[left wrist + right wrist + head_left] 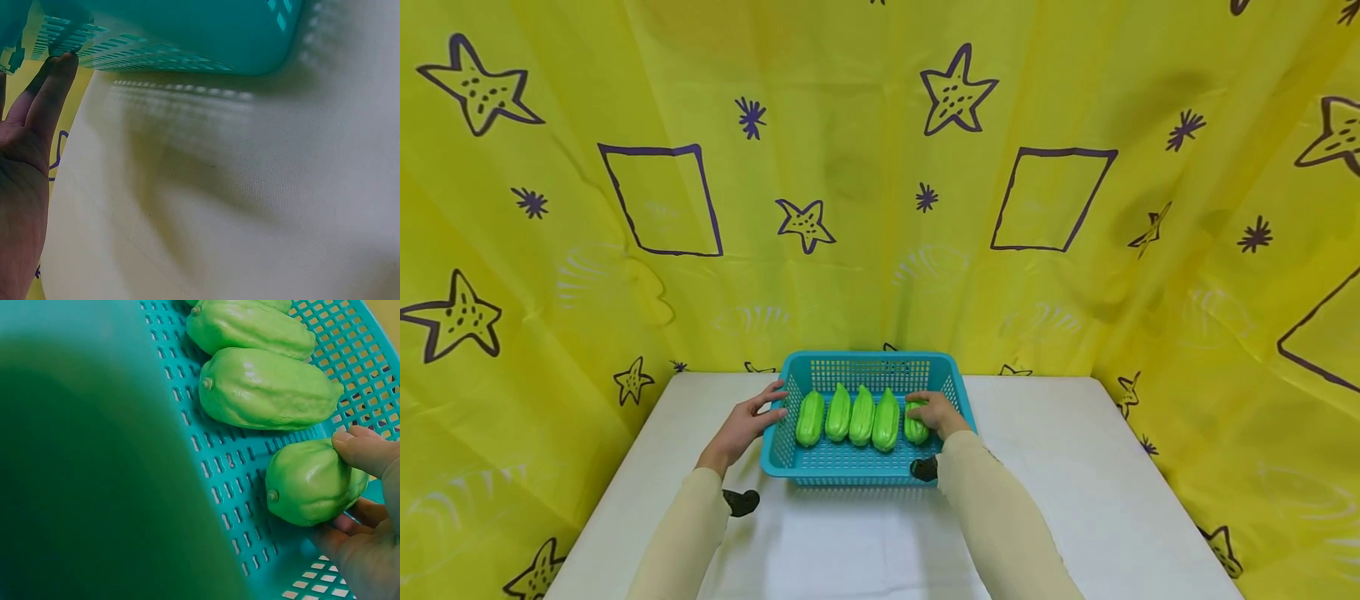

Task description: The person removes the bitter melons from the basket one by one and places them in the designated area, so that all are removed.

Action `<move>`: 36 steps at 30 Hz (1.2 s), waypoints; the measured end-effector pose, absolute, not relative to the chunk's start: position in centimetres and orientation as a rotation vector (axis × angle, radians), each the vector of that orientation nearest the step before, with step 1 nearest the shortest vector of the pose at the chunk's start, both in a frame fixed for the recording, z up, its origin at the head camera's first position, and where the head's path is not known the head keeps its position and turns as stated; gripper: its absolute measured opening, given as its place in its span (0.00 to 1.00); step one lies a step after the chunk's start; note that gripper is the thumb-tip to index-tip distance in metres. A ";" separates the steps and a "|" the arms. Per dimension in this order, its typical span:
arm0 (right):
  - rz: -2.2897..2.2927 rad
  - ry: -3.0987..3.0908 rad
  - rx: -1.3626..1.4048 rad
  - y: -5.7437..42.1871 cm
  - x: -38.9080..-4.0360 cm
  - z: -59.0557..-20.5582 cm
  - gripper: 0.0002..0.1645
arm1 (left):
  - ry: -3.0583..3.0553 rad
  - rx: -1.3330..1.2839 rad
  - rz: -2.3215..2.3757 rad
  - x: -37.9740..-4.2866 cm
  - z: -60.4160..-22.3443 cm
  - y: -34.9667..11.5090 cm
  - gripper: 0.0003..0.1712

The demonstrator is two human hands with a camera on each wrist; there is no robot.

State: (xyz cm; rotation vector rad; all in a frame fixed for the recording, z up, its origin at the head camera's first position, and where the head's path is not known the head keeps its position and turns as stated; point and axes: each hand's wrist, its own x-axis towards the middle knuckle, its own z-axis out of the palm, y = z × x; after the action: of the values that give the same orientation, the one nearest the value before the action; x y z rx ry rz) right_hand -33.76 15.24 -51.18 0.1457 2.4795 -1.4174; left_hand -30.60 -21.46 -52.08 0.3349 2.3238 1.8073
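Note:
A blue-green plastic basket (872, 480) with latticed walls holds several pale green, ridged fruits that look like green papayas. My right hand (934, 412) reaches in at the right end and grips the rightmost green papaya (309, 481), thumb on top and fingers beneath its far side. To its left, another green papaya (887, 420) lies lengthwise in a row with the others. My left hand (747, 427) is at the basket's left side, fingers fairly straight. In the left wrist view, its fingertips (67, 62) touch the outer lattice wall.
The basket stands on a white table (857, 542). A yellow curtain (865, 167) with drawn starfish and rectangles hangs behind and along both sides. Dark rounded objects (742, 502) show by each sleeve at the wrists.

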 end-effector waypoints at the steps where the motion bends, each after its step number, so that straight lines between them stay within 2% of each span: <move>1: -1.410 2.485 0.137 15.3 -33.7 -51.1 0.24 | 2.325 0.335 1.806 -30.6 -52.1 -21.5 0.33; 19: -1.339 2.536 0.053 15.9 -33.8 -50.4 0.24 | 2.337 0.320 1.785 -31.0 -52.3 -21.5 0.32; 28: -1.387 2.530 0.035 15.9 -34.2 -49.8 0.28 | 2.342 0.324 1.778 -31.0 -52.0 -21.4 0.33; 36: -1.447 2.491 0.052 15.8 -34.3 -48.9 0.26 | 2.338 0.313 1.770 -30.9 -52.2 -21.5 0.33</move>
State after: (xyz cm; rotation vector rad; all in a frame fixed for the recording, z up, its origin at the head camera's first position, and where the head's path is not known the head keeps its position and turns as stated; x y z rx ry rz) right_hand -34.28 15.76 -48.92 0.0516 2.4912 -1.4468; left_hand -30.89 -21.45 -52.17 0.3133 2.3379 1.7702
